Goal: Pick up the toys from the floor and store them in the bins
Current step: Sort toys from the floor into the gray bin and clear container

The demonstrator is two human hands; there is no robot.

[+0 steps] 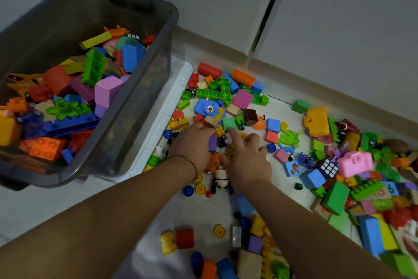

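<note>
— Where do the toys sit on your feed?

— I see loose plastic building blocks of many colours [228,89] strewn over the pale tiled floor [287,109] from twelve o'clock round to five; more lie at six, between the forearms; the grey translucent plastic bin [144,80] stands at ten o'clock, heaped with blocks.

— And the hands?

— The left hand [192,143] is down in the middle of the pile, its fingers curled round a small purple block [212,142]; a thin gold bracelet [191,162] circles that wrist; the right hand [246,161] lies just beside it at three o'clock, its index finger [234,135] stretched forward and the other fingers bent down among the pieces; whether they grip anything I cannot tell from here.

— What lies around them?

— A blue toy camera [209,108] at twelve o'clock of the hands, near a pink cube-shaped block [242,99]; a red cylinder block [209,70] farther out at twelve, close to the skirting; a black-and-white toy figure [221,180] at six, just below the right thumb; a pink toy camera [355,163] out at three, with a small black puzzle cube [329,168] just beside it; a large yellow block [316,121] at two.

— Anything past the toys?

— A flat white plastic panel [178,80] lies on the floor against the bin at eleven; white cabinet doors [339,18] rise behind everything at one o'clock.
</note>
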